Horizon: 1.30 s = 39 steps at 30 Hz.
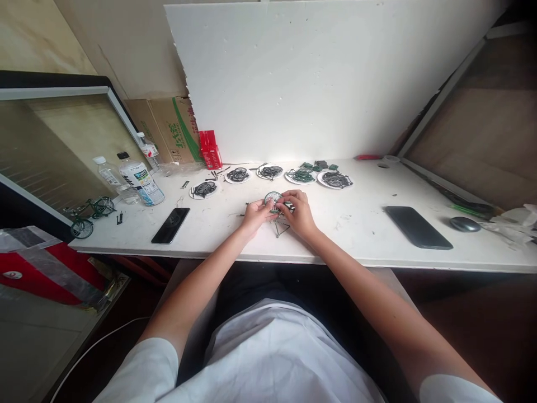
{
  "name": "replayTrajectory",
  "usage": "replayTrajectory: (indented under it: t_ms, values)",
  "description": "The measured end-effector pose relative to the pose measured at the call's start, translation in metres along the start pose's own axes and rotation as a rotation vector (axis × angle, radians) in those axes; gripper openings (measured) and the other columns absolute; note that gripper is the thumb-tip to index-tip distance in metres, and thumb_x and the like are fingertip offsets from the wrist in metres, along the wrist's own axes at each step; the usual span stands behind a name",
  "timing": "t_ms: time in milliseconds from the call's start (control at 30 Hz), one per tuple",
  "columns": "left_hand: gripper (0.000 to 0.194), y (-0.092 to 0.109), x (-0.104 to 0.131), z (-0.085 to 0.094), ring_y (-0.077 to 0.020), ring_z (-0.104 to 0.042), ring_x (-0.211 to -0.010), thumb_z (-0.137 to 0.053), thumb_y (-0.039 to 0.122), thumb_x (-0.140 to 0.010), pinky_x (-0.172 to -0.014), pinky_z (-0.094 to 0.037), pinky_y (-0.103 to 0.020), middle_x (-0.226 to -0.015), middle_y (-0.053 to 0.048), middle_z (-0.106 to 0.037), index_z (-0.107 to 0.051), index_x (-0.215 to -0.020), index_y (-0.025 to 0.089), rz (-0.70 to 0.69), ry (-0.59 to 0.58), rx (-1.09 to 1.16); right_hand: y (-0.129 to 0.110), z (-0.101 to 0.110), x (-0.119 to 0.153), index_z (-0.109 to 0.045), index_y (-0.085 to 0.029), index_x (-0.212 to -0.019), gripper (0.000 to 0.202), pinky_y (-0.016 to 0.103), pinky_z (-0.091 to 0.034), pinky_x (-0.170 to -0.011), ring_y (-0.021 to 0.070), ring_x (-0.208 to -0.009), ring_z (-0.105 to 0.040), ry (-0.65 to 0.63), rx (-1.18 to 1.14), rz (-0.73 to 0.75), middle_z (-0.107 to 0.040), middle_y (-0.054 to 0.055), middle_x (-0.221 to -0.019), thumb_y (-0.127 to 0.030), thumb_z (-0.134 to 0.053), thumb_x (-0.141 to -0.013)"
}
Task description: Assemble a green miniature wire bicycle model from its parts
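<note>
Over the middle of the white table, my left hand [255, 216] grips a small green spoked wheel [273, 198] from its left side. My right hand [298, 211] is pinched at the wheel's right side, and what lies between its fingertips is too small to make out. A thin dark green frame piece [281, 228] shows just below the fingers; the hands partly hide it. Small dark parts lie around and behind both hands.
Several white plates of small parts, one a plate of green parts [300, 176], line the table's back. A phone [170, 225], bottles [141, 182] and a small green bicycle [90, 215] are at left; a dark pad [418, 226] and mouse [465, 224] at right.
</note>
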State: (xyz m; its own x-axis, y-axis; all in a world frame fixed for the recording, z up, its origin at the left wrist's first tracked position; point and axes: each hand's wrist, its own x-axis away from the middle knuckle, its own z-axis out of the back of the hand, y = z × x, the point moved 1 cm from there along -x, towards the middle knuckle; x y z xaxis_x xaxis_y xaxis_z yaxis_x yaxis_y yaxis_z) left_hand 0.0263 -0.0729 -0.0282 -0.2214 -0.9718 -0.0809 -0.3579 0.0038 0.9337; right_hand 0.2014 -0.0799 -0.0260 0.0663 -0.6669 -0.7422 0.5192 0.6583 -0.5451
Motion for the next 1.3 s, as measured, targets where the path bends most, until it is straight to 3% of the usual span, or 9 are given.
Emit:
replayTrajectory:
  t_ms: [167,567,833,1300]
  values:
    - [0.053,0.0015,0.0016,-0.0023,-0.0228,-0.076,-0.096,-0.098,0.052,-0.07,-0.103,-0.063,-0.049,-0.102,-0.011,-0.081,-0.082,-0.101,0.012,-0.02,0.001,-0.007,-0.0032,0.0009,-0.0006,-0.074,-0.025,-0.1,0.008,0.058,-0.05,-0.108,0.0345,-0.119,-0.06,-0.025,0.006,0.005,-0.066,0.014,-0.119,-0.03,-0.068,-0.099]
    - [0.053,-0.0001,0.0013,-0.0038,-0.0254,-0.076,-0.099,-0.094,0.053,-0.077,-0.096,-0.065,-0.048,-0.107,-0.012,-0.082,-0.082,-0.108,0.012,-0.1,0.015,-0.065,-0.0055,0.0031,-0.0018,-0.073,-0.025,-0.1,0.011,0.058,-0.048,-0.107,0.0344,-0.118,-0.059,-0.041,0.02,0.013,-0.066,0.014,-0.12,-0.033,-0.065,-0.101]
    - [0.057,0.0024,0.0011,-0.0032,-0.0265,-0.077,-0.099,-0.096,0.057,-0.071,-0.093,-0.065,-0.046,-0.112,-0.014,-0.082,-0.083,-0.105,0.013,-0.097,-0.002,-0.067,-0.0072,0.0054,-0.0022,-0.073,-0.026,-0.1,0.011,0.057,-0.049,-0.106,0.0338,-0.117,-0.059,-0.023,0.002,0.046,-0.066,0.013,-0.118,-0.033,-0.065,-0.102]
    - [0.053,0.0084,0.0048,-0.0049,-0.0257,-0.076,-0.099,-0.096,0.055,-0.073,-0.103,-0.062,-0.053,-0.104,-0.012,-0.082,-0.082,-0.1,0.012,-0.061,-0.045,-0.022,-0.0083,0.0067,-0.0024,-0.075,-0.025,-0.1,0.011,0.055,-0.05,-0.106,0.0335,-0.116,-0.06,-0.021,-0.015,0.058,-0.064,0.013,-0.114,-0.033,-0.067,-0.102]
